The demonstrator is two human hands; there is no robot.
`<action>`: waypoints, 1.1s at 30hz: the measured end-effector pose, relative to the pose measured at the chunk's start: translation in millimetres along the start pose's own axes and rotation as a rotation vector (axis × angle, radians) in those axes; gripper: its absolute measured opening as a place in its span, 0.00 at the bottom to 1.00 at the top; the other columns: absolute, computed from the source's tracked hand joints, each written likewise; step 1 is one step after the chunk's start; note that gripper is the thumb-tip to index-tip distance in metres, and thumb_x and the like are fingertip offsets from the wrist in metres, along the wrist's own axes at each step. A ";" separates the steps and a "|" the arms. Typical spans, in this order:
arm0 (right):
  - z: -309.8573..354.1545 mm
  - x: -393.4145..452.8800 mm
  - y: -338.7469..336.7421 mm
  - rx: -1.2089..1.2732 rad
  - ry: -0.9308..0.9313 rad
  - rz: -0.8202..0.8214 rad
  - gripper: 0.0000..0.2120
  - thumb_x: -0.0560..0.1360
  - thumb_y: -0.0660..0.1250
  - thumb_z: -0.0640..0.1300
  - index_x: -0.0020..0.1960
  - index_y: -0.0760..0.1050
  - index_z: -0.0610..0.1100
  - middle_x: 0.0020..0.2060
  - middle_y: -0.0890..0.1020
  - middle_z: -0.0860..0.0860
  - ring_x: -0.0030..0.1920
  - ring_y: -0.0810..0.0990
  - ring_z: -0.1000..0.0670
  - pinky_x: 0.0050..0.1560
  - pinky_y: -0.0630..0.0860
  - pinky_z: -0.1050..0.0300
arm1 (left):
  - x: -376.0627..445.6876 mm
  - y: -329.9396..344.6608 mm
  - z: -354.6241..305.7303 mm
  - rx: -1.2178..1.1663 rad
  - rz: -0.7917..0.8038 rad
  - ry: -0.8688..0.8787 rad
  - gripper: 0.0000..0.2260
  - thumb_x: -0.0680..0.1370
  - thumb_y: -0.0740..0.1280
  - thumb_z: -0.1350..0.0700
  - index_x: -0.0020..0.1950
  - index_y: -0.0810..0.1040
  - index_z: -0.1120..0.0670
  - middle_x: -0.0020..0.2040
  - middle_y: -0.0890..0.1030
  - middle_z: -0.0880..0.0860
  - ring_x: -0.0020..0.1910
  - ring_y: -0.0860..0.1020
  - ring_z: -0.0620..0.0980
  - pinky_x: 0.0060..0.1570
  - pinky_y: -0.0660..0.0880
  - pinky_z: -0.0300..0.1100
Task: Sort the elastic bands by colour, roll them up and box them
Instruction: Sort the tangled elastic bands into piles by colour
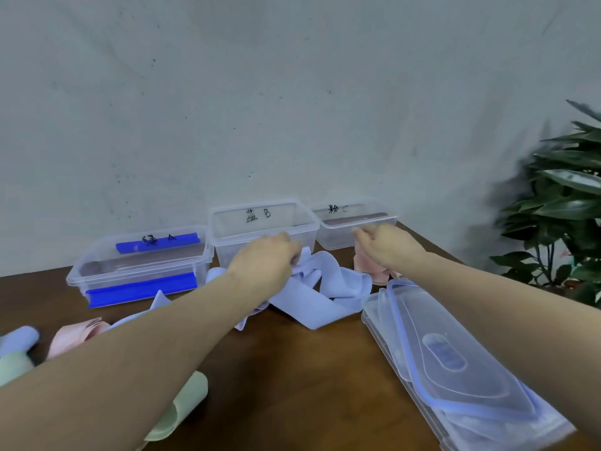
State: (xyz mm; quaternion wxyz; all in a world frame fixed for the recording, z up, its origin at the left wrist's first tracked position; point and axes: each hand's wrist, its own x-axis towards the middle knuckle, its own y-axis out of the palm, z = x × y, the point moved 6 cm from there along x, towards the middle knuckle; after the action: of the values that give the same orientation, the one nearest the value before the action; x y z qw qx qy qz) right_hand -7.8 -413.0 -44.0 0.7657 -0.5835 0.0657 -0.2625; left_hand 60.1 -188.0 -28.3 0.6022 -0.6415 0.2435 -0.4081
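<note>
The left hand (265, 258) gripped the tangled blue band (320, 289) just near of the middle box (263, 229); the right hand (387, 245) pinched a pink band (367, 268) below the far-right box (354, 227) — stacked clear lids (455, 362) lay right, a green roll (182, 405) near-left.

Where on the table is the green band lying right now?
In the head view, the green band lies at the table's near left edge, under the left forearm, nearer than the pink band.
</note>
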 end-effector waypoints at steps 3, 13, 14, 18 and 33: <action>14.4 -12.0 -6.5 0.103 -0.085 -0.049 0.17 0.83 0.53 0.54 0.64 0.76 0.52 0.52 0.81 0.49 0.50 0.78 0.48 0.47 0.71 0.54 | -18.5 4.5 4.4 -0.248 0.150 -0.003 0.14 0.81 0.59 0.54 0.64 0.79 0.47 0.65 0.74 0.47 0.62 0.73 0.49 0.55 0.67 0.40; 115.2 -84.0 -13.2 0.174 -0.359 0.035 0.13 0.80 0.61 0.45 0.62 0.78 0.50 0.41 0.80 0.54 0.40 0.78 0.52 0.42 0.75 0.56 | -115.8 -28.9 38.6 -0.331 0.099 -0.084 0.10 0.80 0.64 0.48 0.60 0.78 0.40 0.57 0.74 0.37 0.51 0.76 0.41 0.53 0.74 0.41; 126.6 -92.9 -9.6 0.184 -0.379 0.064 0.12 0.80 0.61 0.45 0.61 0.78 0.51 0.41 0.81 0.53 0.40 0.79 0.51 0.43 0.76 0.55 | -129.8 -31.1 44.3 -0.314 0.120 -0.104 0.09 0.80 0.64 0.47 0.59 0.77 0.39 0.55 0.74 0.37 0.48 0.76 0.40 0.52 0.74 0.41; 175.9 -123.7 7.6 0.196 -0.458 0.151 0.12 0.80 0.61 0.46 0.60 0.78 0.53 0.40 0.80 0.56 0.38 0.77 0.57 0.44 0.74 0.56 | -185.6 -38.8 65.3 -0.264 0.112 -0.174 0.08 0.80 0.64 0.46 0.57 0.78 0.39 0.50 0.75 0.38 0.45 0.74 0.38 0.44 0.70 0.34; 305.1 -161.4 70.4 0.213 -0.650 0.321 0.16 0.78 0.59 0.39 0.58 0.78 0.54 0.53 0.78 0.54 0.52 0.76 0.52 0.57 0.74 0.54 | -307.9 -37.4 154.0 0.042 0.172 -0.394 0.21 0.75 0.64 0.37 0.67 0.69 0.37 0.66 0.70 0.40 0.62 0.72 0.47 0.57 0.70 0.47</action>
State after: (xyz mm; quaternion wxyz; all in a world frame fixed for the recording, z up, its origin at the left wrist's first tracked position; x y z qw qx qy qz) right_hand 1.5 -60.9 -47.8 0.8343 -0.5359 -0.1178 0.0541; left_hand 10.3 153.7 -54.0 0.6840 -0.6730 0.1665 -0.2271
